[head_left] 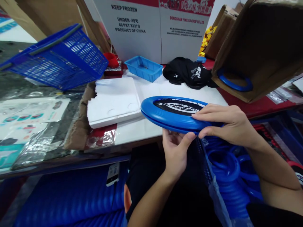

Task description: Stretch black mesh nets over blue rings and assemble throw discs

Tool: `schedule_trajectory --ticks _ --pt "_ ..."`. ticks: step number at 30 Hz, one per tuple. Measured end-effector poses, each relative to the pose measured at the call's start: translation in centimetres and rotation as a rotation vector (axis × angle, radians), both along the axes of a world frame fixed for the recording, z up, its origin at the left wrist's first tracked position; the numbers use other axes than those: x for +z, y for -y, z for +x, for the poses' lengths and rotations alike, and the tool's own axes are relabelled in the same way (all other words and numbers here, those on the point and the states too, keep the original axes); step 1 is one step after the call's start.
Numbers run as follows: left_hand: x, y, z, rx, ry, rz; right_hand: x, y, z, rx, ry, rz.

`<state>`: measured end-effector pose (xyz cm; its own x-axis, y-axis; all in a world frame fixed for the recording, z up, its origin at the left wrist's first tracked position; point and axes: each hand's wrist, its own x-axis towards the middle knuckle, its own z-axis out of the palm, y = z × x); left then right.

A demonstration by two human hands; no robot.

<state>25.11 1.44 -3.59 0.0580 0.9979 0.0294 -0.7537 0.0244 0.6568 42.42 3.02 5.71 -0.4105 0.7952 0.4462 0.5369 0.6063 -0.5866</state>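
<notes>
Presently, the head view shows a blue flying disc (174,113) with a black mesh centre held level above the near edge of the table (146,126). The left hand (176,151) supports the disc from below, thumb pressed up against the rim. The right hand (222,121) lies over the disc's near right edge, fingers on top and thumb beneath, pinching the rim. On the table behind sit a white foam slab (113,101), a small blue tray (143,67) and a black cloth bundle (187,72). A blue basket (59,58) stands tilted at left. A printed white carton (151,28) stands at the back. Below right, blue rings (224,167) lie heaped in a clear bag.
</notes>
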Motion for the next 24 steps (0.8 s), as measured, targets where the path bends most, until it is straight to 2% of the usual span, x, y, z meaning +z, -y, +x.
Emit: schedule_trajectory --ticks 9,14,24 --pt "0.0 -0.5 -0.9 -0.014 -0.015 -0.026 -0.9 1.4 -0.6 -0.049 -0.04 0.01" --pt "0.0 -0.5 -1.0 -0.033 -0.051 -0.017 -0.6 1.5 -1.0 -0.1 -0.06 0.006" --pt "0.2 -0.4 -0.7 -0.031 -0.036 -0.004 -0.4 1.8 -1.1 -0.096 -0.034 -0.01"
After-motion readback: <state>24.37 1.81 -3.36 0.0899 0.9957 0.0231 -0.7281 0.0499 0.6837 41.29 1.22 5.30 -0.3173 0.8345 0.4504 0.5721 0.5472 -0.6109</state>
